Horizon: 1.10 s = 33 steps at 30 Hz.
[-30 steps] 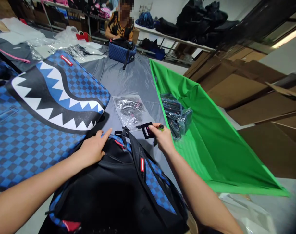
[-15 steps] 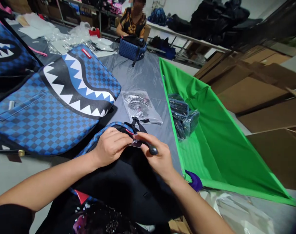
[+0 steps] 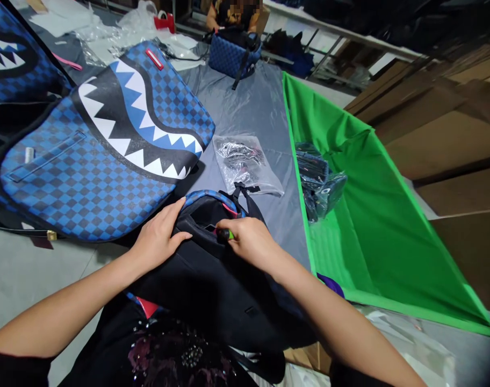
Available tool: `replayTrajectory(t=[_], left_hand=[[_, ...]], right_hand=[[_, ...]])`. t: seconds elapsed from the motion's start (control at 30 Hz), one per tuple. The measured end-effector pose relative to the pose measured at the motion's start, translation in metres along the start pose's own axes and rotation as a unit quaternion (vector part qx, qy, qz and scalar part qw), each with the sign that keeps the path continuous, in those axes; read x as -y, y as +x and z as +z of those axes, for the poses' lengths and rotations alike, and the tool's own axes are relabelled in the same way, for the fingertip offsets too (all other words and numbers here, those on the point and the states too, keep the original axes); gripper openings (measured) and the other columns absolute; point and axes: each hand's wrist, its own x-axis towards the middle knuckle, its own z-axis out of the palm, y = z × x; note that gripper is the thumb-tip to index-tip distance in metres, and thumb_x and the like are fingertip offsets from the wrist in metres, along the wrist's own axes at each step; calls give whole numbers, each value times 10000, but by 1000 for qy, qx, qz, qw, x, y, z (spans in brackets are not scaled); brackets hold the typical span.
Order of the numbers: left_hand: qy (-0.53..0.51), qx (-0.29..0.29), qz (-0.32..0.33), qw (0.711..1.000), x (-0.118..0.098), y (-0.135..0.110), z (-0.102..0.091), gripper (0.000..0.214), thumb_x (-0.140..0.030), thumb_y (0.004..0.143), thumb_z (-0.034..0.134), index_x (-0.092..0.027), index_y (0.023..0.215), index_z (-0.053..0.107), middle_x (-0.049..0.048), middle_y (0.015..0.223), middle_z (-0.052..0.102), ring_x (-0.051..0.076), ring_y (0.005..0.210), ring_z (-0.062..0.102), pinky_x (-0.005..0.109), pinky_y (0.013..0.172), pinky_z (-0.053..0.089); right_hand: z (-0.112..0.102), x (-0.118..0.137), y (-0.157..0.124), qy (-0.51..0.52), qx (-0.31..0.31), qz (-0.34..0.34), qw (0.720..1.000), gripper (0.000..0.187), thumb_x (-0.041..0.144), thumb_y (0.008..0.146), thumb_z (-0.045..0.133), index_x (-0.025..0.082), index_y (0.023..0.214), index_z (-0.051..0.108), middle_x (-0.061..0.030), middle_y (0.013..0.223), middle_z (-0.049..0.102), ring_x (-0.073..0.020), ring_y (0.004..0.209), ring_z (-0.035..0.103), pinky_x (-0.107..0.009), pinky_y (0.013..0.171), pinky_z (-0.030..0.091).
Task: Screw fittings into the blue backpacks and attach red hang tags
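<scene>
"Lying where, the black backpack (image 3: 229, 293)?"

"Nearest the viewer, at the edge of the grey table (image 3: 265, 107); pocket (image 3: 200, 221) open."

"Hands?"

"Left hand (image 3: 160, 234): thumb and fingers spread, touching the pocket rim. Right hand (image 3: 253, 242): clenched round a green-and-black tool (image 3: 225, 234) at the opening."

"Labels?"

"Checked bag (image 3: 67, 188), alongside: one red-edged label (image 3: 154, 59), lettering unreadable."

"Further out?"

"Clear plastic packet (image 3: 249, 164); green bin (image 3: 361, 226), right."

Smooth pale-grey floor (image 3: 11, 285) shows beside the grey sheet-covered table (image 3: 265, 107); a long metal-framed rack (image 3: 350, 32) stands past its far edge, brown cardboard panels (image 3: 450, 145) past its right.
</scene>
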Motion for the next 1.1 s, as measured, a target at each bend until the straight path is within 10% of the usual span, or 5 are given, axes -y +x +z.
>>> replayTrajectory(t=[0.27,0.7,0.83,1.1], left_hand=[[-39,-25,31,998,6,0,4,726,-326,917,634,-247,1548,284,120,1480,512,247,1354,518,425,1136,464],[-55,-41,55,996,7,2,-4,693,-293,903,660,-232,1522,354,95,1466,539,212,1337,541,353,1144,452],[-21,-44,39,998,7,1,-6,705,-351,907,655,-249,1528,339,81,1459,547,225,1304,569,360,1121,472],[-27,-22,-18,999,5,3,-5,613,-366,905,649,-230,1463,435,60,1404,596,224,1250,604,342,1097,472]], right_hand=[[-7,29,13,-128,122,-32,984,295,101,926,439,156,1043,704,-114,991,726,-236,918,694,-292,675,409],[-6,40,51,26,29,-122,992,160,118,877,567,160,969,690,-66,891,732,-169,812,660,-249,632,339],[-21,31,23,-131,47,-162,977,244,100,940,454,143,1051,668,-124,942,716,-209,814,678,-277,624,364],[-11,1,-35,-236,141,-9,961,282,52,922,416,123,1038,664,-139,902,713,-245,802,714,-292,583,430]])
